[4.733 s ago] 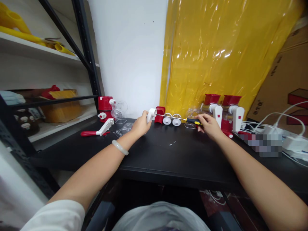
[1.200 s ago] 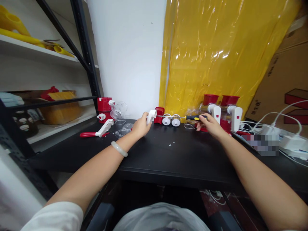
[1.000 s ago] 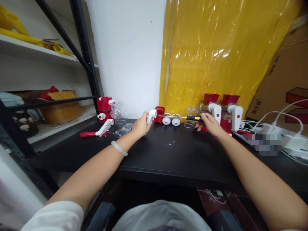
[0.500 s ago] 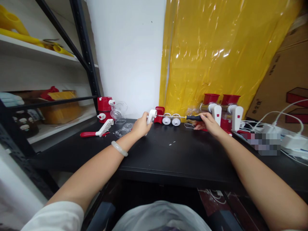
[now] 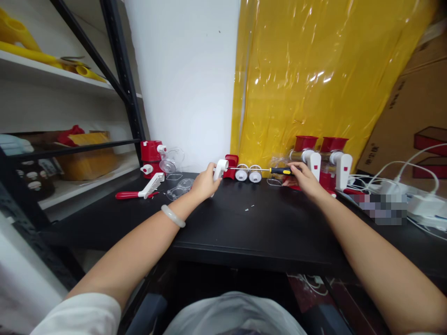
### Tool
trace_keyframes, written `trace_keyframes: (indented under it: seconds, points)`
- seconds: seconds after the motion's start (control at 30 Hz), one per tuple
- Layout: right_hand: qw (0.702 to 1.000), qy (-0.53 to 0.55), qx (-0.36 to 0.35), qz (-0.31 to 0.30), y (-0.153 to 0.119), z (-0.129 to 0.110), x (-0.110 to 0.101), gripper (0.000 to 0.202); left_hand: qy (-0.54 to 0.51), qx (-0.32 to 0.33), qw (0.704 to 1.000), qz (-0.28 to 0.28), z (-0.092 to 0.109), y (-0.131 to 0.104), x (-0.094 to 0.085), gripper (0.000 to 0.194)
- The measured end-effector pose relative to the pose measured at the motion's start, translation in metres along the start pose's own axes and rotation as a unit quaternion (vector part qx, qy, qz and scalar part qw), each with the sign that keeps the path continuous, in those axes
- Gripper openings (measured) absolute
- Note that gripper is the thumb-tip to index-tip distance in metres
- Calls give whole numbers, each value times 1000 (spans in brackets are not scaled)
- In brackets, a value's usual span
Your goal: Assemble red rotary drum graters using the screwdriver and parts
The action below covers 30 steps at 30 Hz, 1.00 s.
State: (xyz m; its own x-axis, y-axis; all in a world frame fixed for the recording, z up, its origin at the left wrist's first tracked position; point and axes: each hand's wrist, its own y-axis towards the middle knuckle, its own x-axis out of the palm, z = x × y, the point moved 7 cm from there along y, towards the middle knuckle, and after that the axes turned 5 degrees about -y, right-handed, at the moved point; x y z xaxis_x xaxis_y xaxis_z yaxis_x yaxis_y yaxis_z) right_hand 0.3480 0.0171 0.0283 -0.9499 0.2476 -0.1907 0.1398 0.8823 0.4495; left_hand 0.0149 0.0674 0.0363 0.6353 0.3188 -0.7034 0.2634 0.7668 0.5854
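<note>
My left hand (image 5: 205, 182) is closed on a white plastic crank handle (image 5: 221, 166), its round end turned to the right. In my right hand (image 5: 303, 177) is the black and yellow handle of a screwdriver (image 5: 280, 170). The screwdriver's thin shaft lies level and its tip reaches the round end of the crank handle; whether it sits on a screw is too small to tell. Behind the shaft stand two round white-faced clear parts (image 5: 254, 177) and a red part (image 5: 231, 164).
On the left lie a white crank with a red grip (image 5: 139, 193), clear plastic parts (image 5: 179, 188) and red housings (image 5: 151, 158). Two red and white crank machines (image 5: 344, 163) stand at the right, near white cables and chargers (image 5: 428, 204). A black shelf post (image 5: 122, 70) rises at left.
The screwdriver handle has turned about its axis, showing more yellow now. My right fingers have shifted slightly on it. My left hand and the crank handle stay nearly in place.
</note>
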Motion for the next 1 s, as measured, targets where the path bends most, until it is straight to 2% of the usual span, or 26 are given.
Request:
trace_keyframes:
  seconds: [0.13, 0.27, 0.37, 0.47, 0.57, 0.7, 0.83, 0.93, 1.0]
  points:
    - [999, 39, -8, -9, -2, -3, 2, 47, -6, 5, 1000, 0, -1, 1, 0, 34]
    - [999, -27, -25, -27, -3, -8, 3, 43, 3, 7, 1000, 3, -2, 1, 1, 34]
    - [997, -73, -12, -37, -2, -4, 3, 44, 3, 11, 1000, 2, -2, 1, 2, 34]
    - [999, -24, 18, -12, -1, 1, 2, 38, 3, 10, 1000, 4, -1, 1, 0, 34]
    - [999, 33, 10, 2, -2, 0, 3, 40, 2, 2, 1000, 0, -1, 1, -2, 34]
    - [1000, 18, -16, -13, -3, -6, 4, 38, -2, -5, 1000, -11, 1, 0, -1, 34]
    - [999, -39, 3, -28, -2, -2, 4, 40, -12, -1, 1000, -12, 3, -1, -1, 33]
    - [999, 14, 28, -22, -2, 2, 4, 38, -11, -1, 1000, -7, 3, -1, -2, 33]
    - [998, 57, 25, -23, -2, 1, 6, 45, -8, -3, 1000, -8, 2, -1, -2, 32]
